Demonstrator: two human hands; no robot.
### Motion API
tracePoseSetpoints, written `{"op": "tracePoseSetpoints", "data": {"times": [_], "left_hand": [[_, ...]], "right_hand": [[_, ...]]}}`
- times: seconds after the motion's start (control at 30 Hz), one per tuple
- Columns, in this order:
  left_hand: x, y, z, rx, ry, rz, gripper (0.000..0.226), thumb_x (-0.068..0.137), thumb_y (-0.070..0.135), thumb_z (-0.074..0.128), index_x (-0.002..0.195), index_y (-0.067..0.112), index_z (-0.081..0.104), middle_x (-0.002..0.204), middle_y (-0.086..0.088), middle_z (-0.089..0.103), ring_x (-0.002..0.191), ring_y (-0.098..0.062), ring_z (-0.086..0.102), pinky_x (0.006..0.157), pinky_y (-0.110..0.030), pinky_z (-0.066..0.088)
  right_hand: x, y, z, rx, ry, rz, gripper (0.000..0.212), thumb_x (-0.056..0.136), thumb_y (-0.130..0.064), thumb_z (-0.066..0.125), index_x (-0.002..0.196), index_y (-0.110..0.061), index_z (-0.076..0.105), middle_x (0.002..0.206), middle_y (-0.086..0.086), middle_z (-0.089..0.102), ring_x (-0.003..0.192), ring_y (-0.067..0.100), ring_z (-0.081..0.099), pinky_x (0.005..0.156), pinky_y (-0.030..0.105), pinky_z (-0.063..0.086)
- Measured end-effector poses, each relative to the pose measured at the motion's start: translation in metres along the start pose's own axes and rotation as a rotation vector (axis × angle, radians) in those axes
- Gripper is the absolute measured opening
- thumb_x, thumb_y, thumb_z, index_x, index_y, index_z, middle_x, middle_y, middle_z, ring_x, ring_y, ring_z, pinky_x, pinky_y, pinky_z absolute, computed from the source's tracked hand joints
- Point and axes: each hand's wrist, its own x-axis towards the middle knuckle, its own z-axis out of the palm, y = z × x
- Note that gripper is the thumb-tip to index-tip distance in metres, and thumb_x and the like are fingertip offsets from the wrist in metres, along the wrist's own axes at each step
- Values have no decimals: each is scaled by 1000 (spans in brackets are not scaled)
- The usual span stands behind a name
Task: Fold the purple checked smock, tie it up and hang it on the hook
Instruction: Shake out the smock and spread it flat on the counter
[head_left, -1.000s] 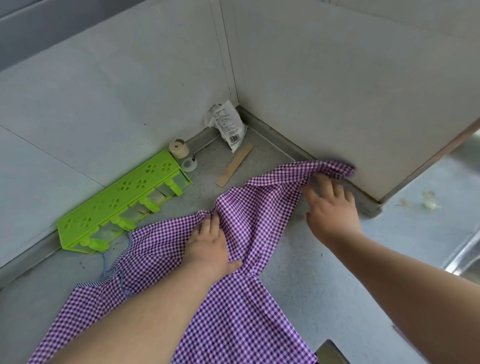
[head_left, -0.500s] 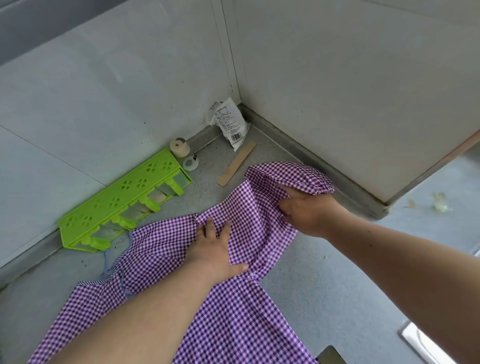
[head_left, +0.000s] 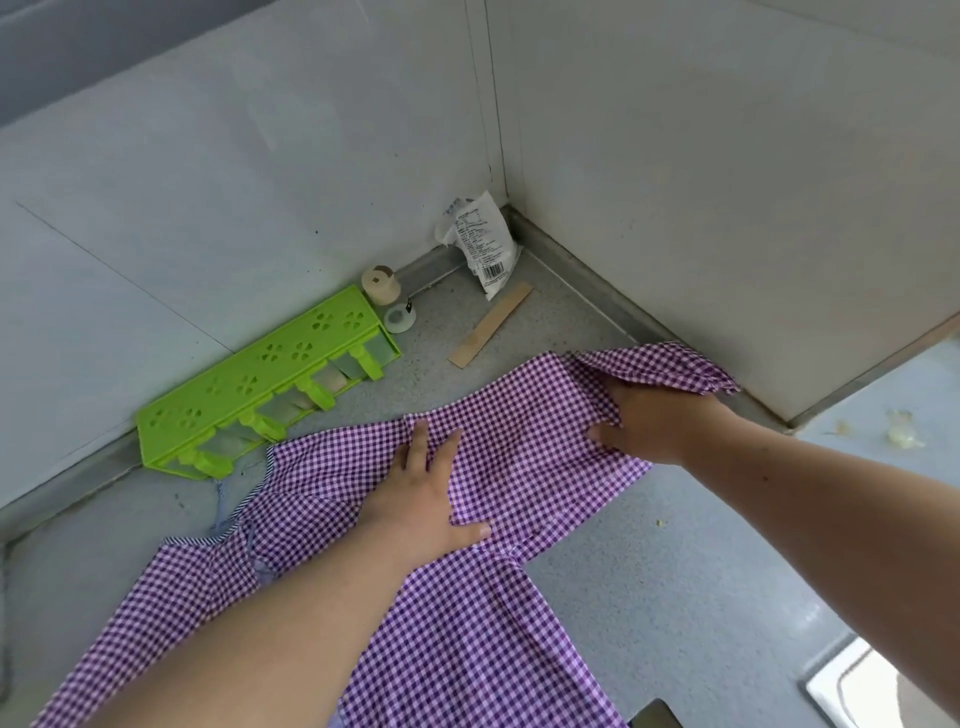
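Observation:
The purple checked smock (head_left: 524, 447) lies spread on the grey speckled counter, one sleeve stretched toward the wall corner on the right. My left hand (head_left: 426, 499) presses flat on the cloth near its middle, fingers straight. My right hand (head_left: 649, 415) lies on the sleeve with its fingers curled into the fabric, a bunched fold of cloth just beyond the knuckles. A thin striped edge and a pale tie (head_left: 223, 514) show at the smock's left side. No hook is in view.
A green plastic rack (head_left: 249, 389) lies against the left wall. Near the corner sit a small roll (head_left: 381, 283), a white round cap (head_left: 399, 317), a crumpled white packet (head_left: 480, 244) and a flat wooden stick (head_left: 491, 325). A sink edge (head_left: 857, 686) shows at bottom right.
My right hand drew the sleeve end back from the wall toward me, then pushed it out right again, flatter. My left hand stayed pressed on the cloth, fingers spreading.

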Motion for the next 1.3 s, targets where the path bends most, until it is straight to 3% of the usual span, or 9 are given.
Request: {"op": "tracePoseSetpoints", "data": {"times": [0.13, 0.23, 0.33, 0.4, 0.47, 0.7, 0.9, 1.07, 1.3], "left_hand": [[-4, -11, 3, -72, 32, 4, 134, 76, 84, 65, 163, 30, -22, 169, -3, -36, 162, -30, 4, 126, -47, 29], [-5, -19, 7, -88, 28, 37, 135, 79, 80, 66, 164, 21, -21, 172, -4, -29, 162, -23, -7, 129, -40, 12], [-5, -24, 9, -75, 23, 52, 133, 83, 76, 67, 165, 15, -19, 175, -5, -18, 162, -21, -10, 127, -33, -1], [-5, -26, 9, -78, 33, 52, 132, 84, 75, 66, 165, 15, -18, 175, -5, -16, 162, -21, -9, 130, -35, 0], [-6, -28, 10, -72, 42, 58, 130, 85, 76, 64, 165, 15, -17, 176, -5, -14, 162, -21, -7, 132, -39, 5], [-42, -54, 12, -31, 53, -1, 115, 88, 76, 59, 167, 18, -2, 177, -2, -7, 162, -21, 2, 132, -41, 11], [-98, -100, 33, -55, 75, -106, 103, 92, 75, 53, 167, 19, 9, 175, -5, 4, 161, -25, 9, 130, -43, 13], [-142, -141, 60, -78, 135, -186, 90, 96, 74, 44, 164, 19, 20, 169, -4, 20, 156, -24, 20, 129, -43, 22], [-195, -184, 97, -143, 87, -286, 88, 96, 67, 50, 165, 22, 16, 169, -1, 18, 156, -23, 19, 130, -45, 19]], "right_hand": [[4, 1, -4, 7, -71, 234, 107, 88, -85, 37, 167, -20, 6, 173, 10, 16, 157, 34, 24, 128, 53, 20], [-3, -19, -18, -66, -37, 289, 86, 101, -60, 43, 166, -14, 13, 171, 13, 21, 155, 36, 26, 127, 51, 25], [-22, -61, -28, -61, 99, 16, 76, 99, -50, 49, 163, -21, 19, 165, 14, 29, 147, 38, 37, 117, 58, 38], [-39, -96, -21, -29, 73, -289, 80, 97, -59, 54, 163, -34, 16, 170, 8, 20, 152, 36, 28, 122, 60, 29], [-49, -122, -11, -67, -27, -440, 91, 93, -69, 56, 164, -40, 8, 175, 3, 3, 159, 33, 11, 127, 59, 13], [-35, -131, 3, -77, -177, -292, 112, 85, -78, 59, 166, -35, -6, 174, -2, -15, 161, 24, -6, 128, 58, 8], [-33, -147, -5, -186, -206, -225, 120, 81, -76, 67, 167, -31, -3, 175, 1, -10, 161, 29, 5, 119, 61, 35], [-37, -185, -2, -301, -131, -174, 114, 86, -69, 65, 167, -17, 5, 174, 15, 0, 156, 38, 20, 125, 60, 24], [-87, -296, 24, -226, -46, -608, 73, 103, -32, 53, 164, -35, 13, 173, 6, 10, 153, 32, 27, 120, 53, 35]]}}
